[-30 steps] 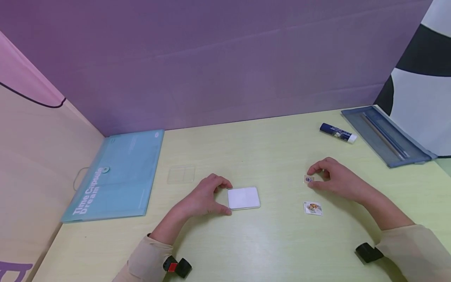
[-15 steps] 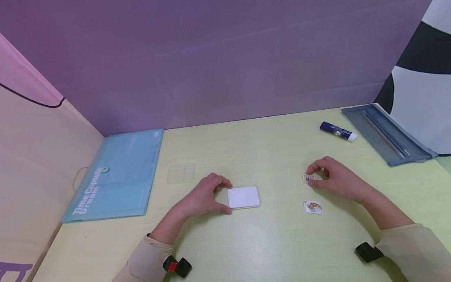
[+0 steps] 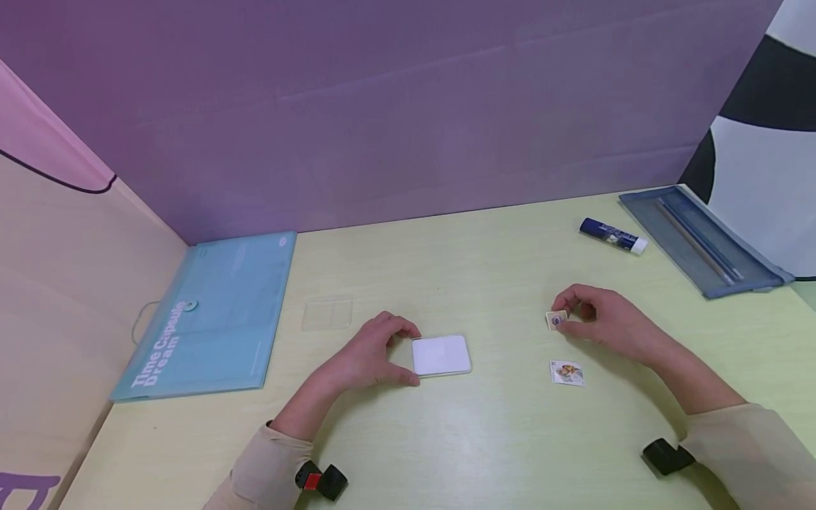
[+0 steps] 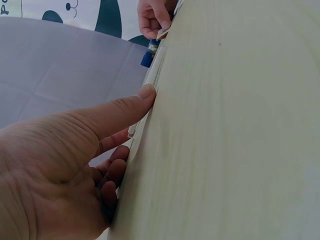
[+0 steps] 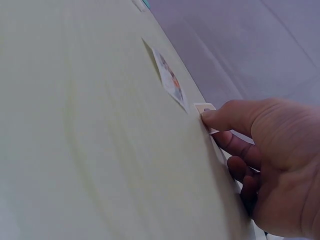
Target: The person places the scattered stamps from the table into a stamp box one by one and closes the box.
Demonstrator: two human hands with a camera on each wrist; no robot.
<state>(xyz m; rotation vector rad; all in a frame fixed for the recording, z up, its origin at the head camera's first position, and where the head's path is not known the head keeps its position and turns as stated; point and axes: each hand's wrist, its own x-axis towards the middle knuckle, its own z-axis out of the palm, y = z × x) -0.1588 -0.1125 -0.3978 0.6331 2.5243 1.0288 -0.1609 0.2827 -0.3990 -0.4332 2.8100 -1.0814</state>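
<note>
In the head view, my left hand [image 3: 376,356] holds a flat white rectangular case [image 3: 441,355] by its left end, thumb at the near edge and fingers at the far edge. The left wrist view shows the thumb [image 4: 125,111] along the case's thin side. To the right, my right hand [image 3: 602,322] pinches a small stamp-like paper [image 3: 556,321] with a round dark print between thumb and forefinger. It is tilted up off the table, and the thumb covers part of it. A second stamp-like paper [image 3: 567,373] with an orange-brown picture lies nearer; its ends curl up in the right wrist view.
A clear plastic piece [image 3: 327,314] lies left of the white case. A blue document folder [image 3: 210,319] is at the far left. A dark blue glue stick [image 3: 613,236] and a blue mesh pouch [image 3: 704,244] with long thin items lie at the back right.
The right fingers have tilted the small paper up from the table and shifted it slightly left. The left hand and the white case stay in place.
</note>
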